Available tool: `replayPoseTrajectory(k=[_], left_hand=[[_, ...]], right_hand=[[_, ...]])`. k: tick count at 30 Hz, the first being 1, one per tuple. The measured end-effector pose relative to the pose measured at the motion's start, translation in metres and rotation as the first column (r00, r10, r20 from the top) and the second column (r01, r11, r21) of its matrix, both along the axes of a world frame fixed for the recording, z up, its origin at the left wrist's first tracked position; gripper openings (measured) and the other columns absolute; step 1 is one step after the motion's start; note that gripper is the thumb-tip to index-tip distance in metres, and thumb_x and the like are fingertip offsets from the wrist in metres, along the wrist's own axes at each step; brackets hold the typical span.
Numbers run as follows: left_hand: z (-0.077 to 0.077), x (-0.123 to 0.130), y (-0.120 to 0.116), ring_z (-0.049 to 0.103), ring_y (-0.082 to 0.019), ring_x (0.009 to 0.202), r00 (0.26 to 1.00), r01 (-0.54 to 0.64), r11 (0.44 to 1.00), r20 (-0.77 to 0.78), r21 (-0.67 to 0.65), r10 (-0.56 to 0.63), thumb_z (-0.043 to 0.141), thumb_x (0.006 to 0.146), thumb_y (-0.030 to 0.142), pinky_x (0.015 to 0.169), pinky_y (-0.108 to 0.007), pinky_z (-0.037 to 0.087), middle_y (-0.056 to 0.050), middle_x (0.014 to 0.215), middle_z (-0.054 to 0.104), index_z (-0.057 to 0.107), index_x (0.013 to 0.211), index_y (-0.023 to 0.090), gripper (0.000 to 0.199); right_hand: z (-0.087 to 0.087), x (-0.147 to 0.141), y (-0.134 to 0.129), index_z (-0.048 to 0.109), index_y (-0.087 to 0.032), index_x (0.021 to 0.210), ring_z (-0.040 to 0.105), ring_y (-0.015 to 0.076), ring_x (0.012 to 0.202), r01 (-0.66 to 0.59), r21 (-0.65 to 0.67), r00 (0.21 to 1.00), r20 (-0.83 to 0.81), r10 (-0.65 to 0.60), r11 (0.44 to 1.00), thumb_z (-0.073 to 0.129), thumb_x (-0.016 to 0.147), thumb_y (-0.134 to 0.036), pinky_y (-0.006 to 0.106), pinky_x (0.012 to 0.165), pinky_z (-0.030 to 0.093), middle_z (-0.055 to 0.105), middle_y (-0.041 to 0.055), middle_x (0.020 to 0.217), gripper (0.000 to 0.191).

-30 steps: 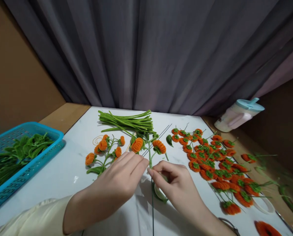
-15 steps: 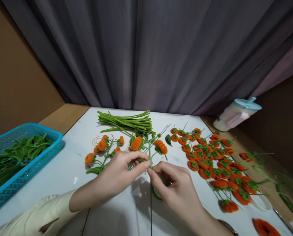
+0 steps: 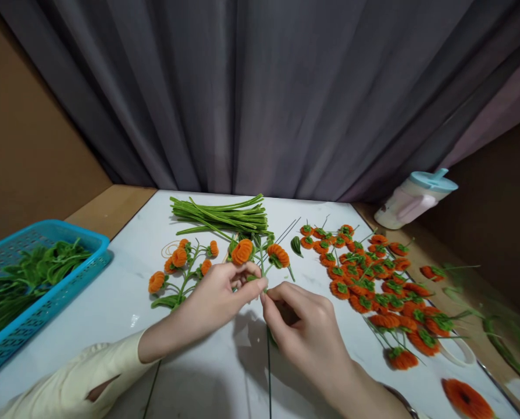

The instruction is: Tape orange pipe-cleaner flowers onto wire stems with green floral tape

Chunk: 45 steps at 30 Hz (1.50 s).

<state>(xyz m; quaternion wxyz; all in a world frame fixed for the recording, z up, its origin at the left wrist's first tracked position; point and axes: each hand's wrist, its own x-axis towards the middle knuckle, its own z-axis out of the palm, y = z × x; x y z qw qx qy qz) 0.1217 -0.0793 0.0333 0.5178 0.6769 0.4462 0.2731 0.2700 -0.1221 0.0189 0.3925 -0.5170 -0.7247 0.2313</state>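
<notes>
Near the table's middle, my left hand [image 3: 231, 291] pinches a green stem [image 3: 262, 261] that bears fuzzy orange pumpkin-like heads [image 3: 242, 251] above the fingers. Right beside it, the thumb and forefinger of my right hand [image 3: 301, 320] are pressed together at the stem's lower part, just under the left fingertips. A thin dark line runs down below the fingers. To the left lies a finished-looking branch [image 3: 185, 279] with several orange heads and a green leaf. Many loose orange heads with green tops [image 3: 360, 270] are spread on the right.
Behind the hands lies a bundle of green fuzzy stems [image 3: 220, 215]. A blue basket [image 3: 77, 270] of green leaves stands at the left. At the back right is a cup with a light blue lid [image 3: 433, 181]. A white ring [image 3: 459, 352] and an orange disc [image 3: 467, 398] lie front right.
The whole view has shifted slightly. The orange head on the held stem's right has tilted and moved a little left with the stem. Both hands keep their pinch.
</notes>
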Motion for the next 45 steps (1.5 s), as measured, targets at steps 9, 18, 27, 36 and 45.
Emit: replayPoseTrajectory(k=[9,18,27,36,45], left_hand=[[0.000,0.000,0.000,0.043,-0.010,0.062,0.993,0.001,0.998,0.114,0.064,-0.009,0.051,0.086,0.031,0.062,-0.021,0.037,0.004,0.062,0.044,0.050,0.065,0.016,0.026],[0.002,-0.002,-0.003,0.040,-0.008,0.058,0.977,0.039,0.998,0.206,0.048,-0.048,0.053,0.087,0.029,0.059,-0.020,0.036,0.005,0.059,0.042,0.050,0.064,0.015,0.026],[-0.003,-0.002,-0.002,0.051,-0.009,0.061,0.940,0.102,0.995,0.325,0.022,-0.104,0.058,0.086,0.034,0.061,-0.020,0.041,0.003,0.059,0.054,0.055,0.065,0.015,0.027],[-0.013,0.004,0.003,0.051,-0.010,0.059,0.865,0.136,0.984,0.498,-0.119,-0.059,0.068,0.074,0.050,0.061,-0.022,0.043,0.002,0.064,0.054,0.055,0.064,0.015,0.038],[0.000,-0.001,-0.002,0.049,-0.009,0.058,0.986,-0.044,0.980,0.167,0.195,0.011,0.058,0.085,0.028,0.058,-0.020,0.039,0.004,0.057,0.052,0.061,0.062,0.016,0.026]], right_hand=[[0.017,0.023,0.021,0.058,-0.014,0.064,0.029,0.0037,0.033,-0.383,-0.606,0.875,-0.480,0.063,0.698,0.064,0.077,-0.036,0.019,0.034,0.020,0.050,-0.0044,0.046,0.027],[-0.029,0.027,0.037,0.069,-0.009,0.073,0.031,0.0015,0.026,-0.850,-0.375,0.420,-0.906,0.046,0.371,0.074,0.073,-0.033,0.016,0.029,0.015,0.057,-0.0024,0.044,0.024],[-0.040,0.018,0.039,0.068,-0.009,0.068,0.038,0.0015,0.031,-0.847,-0.330,0.404,-0.909,0.100,0.416,0.079,0.067,-0.038,0.015,0.031,0.019,0.062,0.0003,0.050,0.031],[-0.030,0.012,0.028,0.065,-0.012,0.064,0.054,0.0065,0.044,-0.759,-0.283,0.421,-0.901,0.109,0.587,0.080,0.066,-0.037,0.017,0.042,0.040,0.063,0.0007,0.059,0.030],[-0.002,0.016,0.013,0.065,-0.012,0.066,0.040,0.0051,0.035,-0.426,-0.310,0.804,-0.561,0.198,0.850,0.063,0.082,-0.031,0.017,0.035,0.032,0.053,-0.0019,0.045,0.026]])
